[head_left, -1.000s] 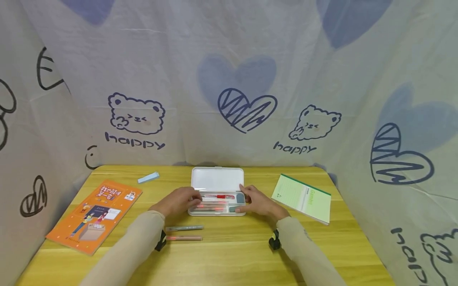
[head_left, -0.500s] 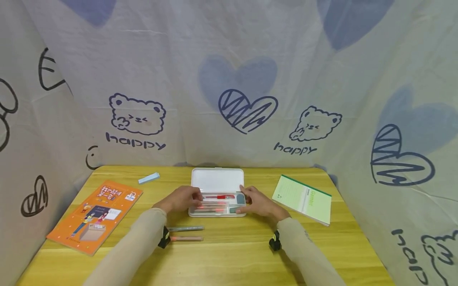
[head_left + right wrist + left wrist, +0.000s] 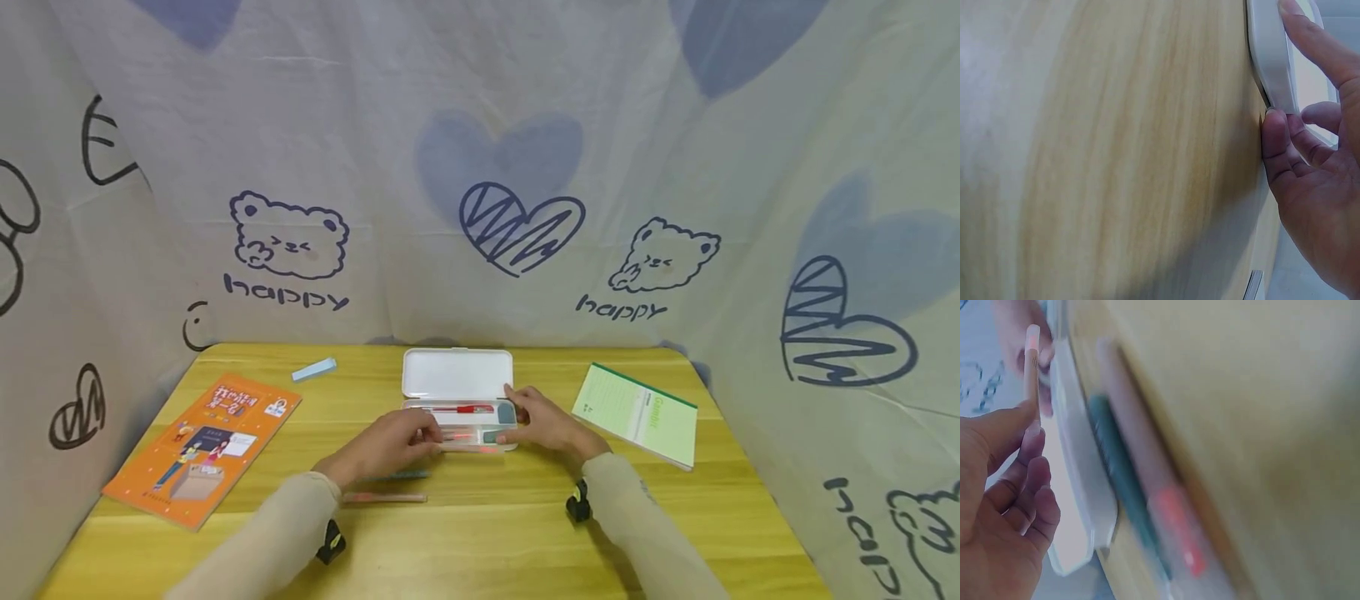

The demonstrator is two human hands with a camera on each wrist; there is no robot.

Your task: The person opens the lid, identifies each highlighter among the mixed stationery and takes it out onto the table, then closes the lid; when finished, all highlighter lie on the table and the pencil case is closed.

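A white pencil case (image 3: 457,373) lies open at the back middle of the table, its lid tipped back. Inside it are a red pen (image 3: 474,409), clear dividers and grey-green pieces at the right end. My left hand (image 3: 390,446) pinches a slim brownish pen with a pinkish-orange band (image 3: 1032,369) between thumb and index finger, over the case's front edge. My right hand (image 3: 543,425) grips the case's right end, thumb at the front and fingers around the corner. On the table below my left hand lie a dark green pen (image 3: 1119,459) and a pinkish-brown pen (image 3: 1138,425).
An orange book (image 3: 202,450) lies at the left, with a small light-blue strip (image 3: 313,369) behind it. To the right of the case is a pale green notebook (image 3: 637,414). A printed cloth (image 3: 405,250) hangs behind the table.
My left hand has come out of the case's left part toward me and slightly right, bringing out a pen. My right hand stays on the case's end.
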